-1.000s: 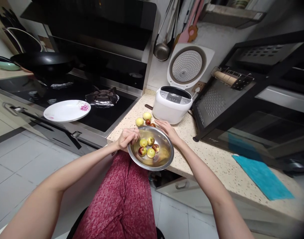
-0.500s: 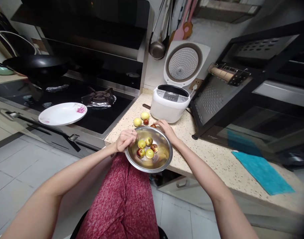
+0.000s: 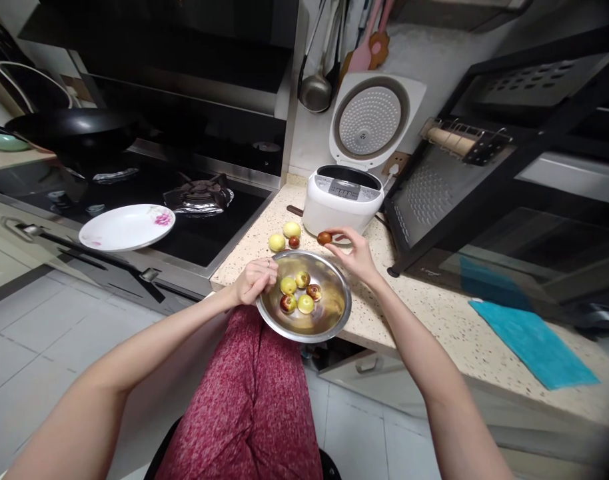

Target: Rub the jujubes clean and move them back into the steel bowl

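Note:
A metal bowl hangs partly over the counter's front edge, tilted a little towards me. My left hand is closed on its left rim. In the bowl lie several jujubes, some yellow-green, some with red-brown patches. Beyond the far rim my right hand pinches a red-brown jujube between thumb and fingertips, just above the counter and in front of the rice cooker. To the left of it, two yellow-green jujubes and a smaller red-brown one rest on the counter.
The white rice cooker stands with its lid up. On the stove's front edge sits a flowered white plate; a wok is further left. A black oven and a teal cloth occupy the counter's right side.
My right hand has lifted off the bowl's far rim area and moved up and right, with the red-brown jujube now raised in its fingers. The left hand keeps hold of the bowl.

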`<state>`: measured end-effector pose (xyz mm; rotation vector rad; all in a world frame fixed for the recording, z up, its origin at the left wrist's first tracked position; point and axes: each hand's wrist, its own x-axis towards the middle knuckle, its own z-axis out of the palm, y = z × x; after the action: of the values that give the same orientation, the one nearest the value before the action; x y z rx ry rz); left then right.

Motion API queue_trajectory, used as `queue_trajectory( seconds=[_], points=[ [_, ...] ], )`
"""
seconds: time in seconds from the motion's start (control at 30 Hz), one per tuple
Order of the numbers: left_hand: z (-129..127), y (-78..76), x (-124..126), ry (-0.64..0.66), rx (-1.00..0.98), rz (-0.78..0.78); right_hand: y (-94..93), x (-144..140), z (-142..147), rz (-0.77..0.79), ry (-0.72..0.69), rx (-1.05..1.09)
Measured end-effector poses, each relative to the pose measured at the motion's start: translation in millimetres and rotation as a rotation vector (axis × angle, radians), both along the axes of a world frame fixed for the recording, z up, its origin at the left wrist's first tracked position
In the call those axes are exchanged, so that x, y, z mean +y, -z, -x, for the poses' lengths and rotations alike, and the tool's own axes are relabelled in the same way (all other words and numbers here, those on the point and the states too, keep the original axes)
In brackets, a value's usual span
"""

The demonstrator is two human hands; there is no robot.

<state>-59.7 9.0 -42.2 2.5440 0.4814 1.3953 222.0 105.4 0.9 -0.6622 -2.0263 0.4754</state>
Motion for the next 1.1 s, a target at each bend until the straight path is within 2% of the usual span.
queue_trajectory(
  seconds=[0.13,0.27,0.5,0.7,1.1],
  points=[
    [-1.7,2.8,1.1,-0.046,0.002,-0.038,-20.2,-20.2,-1.0,0.036,-0.262,-0.127],
    [-2.2,3.1,2.1,-0.057,0.018,-0.091,-26.2,-34.5,4.5,0.069,-0.528,-0.256],
    [-0.4,0.8,0.3,-0.096,0.034,-0.010,-26.6,-44.8,9.8,0.168,-0.769,-0.396],
    [0.3,1.0,1.4,-0.059,0.030,0.017,-20.3,-48.9,14.6,0.180,-0.857,-0.443],
    [-0.7,-0.7,1.2,-0.035,0.029,0.038,-18.4,-53.4,15.5,0.149,-0.809,-0.522]
  ],
)
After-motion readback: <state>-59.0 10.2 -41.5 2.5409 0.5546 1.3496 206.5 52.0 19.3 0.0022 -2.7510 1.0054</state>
